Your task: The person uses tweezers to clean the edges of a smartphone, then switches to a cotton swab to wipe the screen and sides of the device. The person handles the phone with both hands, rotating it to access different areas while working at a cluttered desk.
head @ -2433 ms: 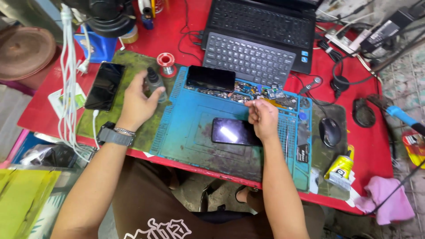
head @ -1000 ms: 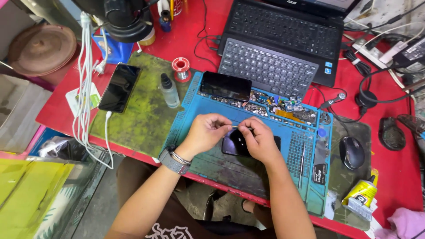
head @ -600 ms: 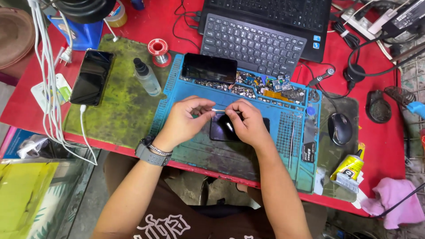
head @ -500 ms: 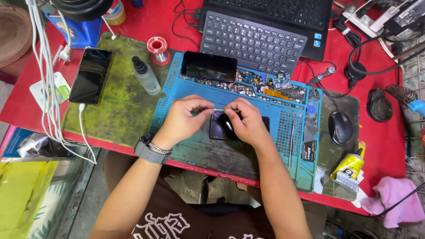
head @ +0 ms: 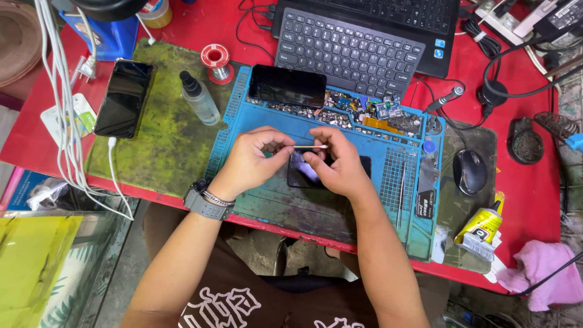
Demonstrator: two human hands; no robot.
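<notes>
Both hands met over a dark phone (head: 328, 173) on the blue mat (head: 267, 200): left hand (head: 255, 161) and right hand (head: 337, 164) each pinched a thin swab (head: 311, 147) (held level) between fingertips.

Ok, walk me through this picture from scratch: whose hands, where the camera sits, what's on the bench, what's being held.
There is no machine here. The camera is worn on a person's head and looks down at that person's own two bare hands over a red table.

The left hand, with a watch on its wrist, and the right hand meet over a dark phone that lies on a blue work mat. Between their fingertips they hold a thin stick with a white tip, which looks like a cotton swab.

At the mat's far edge lie a second phone and small electronic parts. To the left, a green mat carries a small clear bottle and a third phone. A laptop, a mouse and a yellow glue tube are also there.
</notes>
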